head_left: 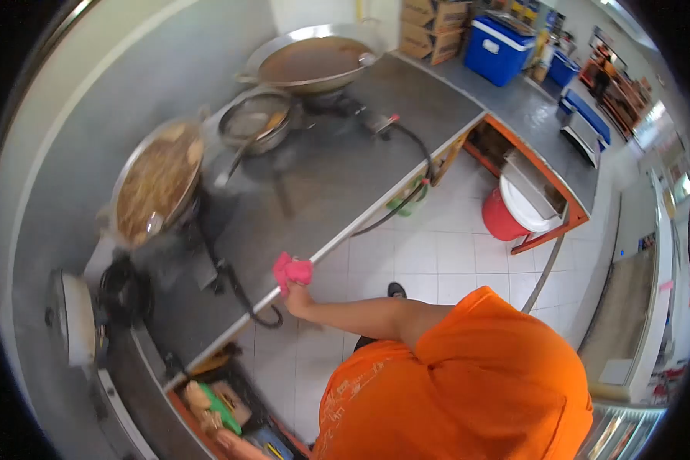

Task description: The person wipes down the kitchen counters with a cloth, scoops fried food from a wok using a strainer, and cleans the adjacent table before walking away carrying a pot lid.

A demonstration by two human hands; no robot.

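Note:
My right hand (296, 297) is closed around a bunched pink cloth (292, 271) at the front edge of the dark grey counter (322, 184). At the lower left, part of my left forearm and hand (236, 443) shows beside the shelf under the counter. Its fingers blend into tan items there, so I cannot make out its grip. Close by lies a green object (226, 406). Beyond the counter edge, a wok of bubbling brown oil with food (159, 180) stands at the left. A sieve-like strainer (254, 121) rests on a bowl.
Behind is a larger wok of dark liquid (314, 61). Black hoses (418, 146) hang over the counter edge. A lidded pot (77, 318) stands at left. A red bucket (502, 211) with white lid and blue coolers (498, 50) are at right. Another person (602, 77) stands far off.

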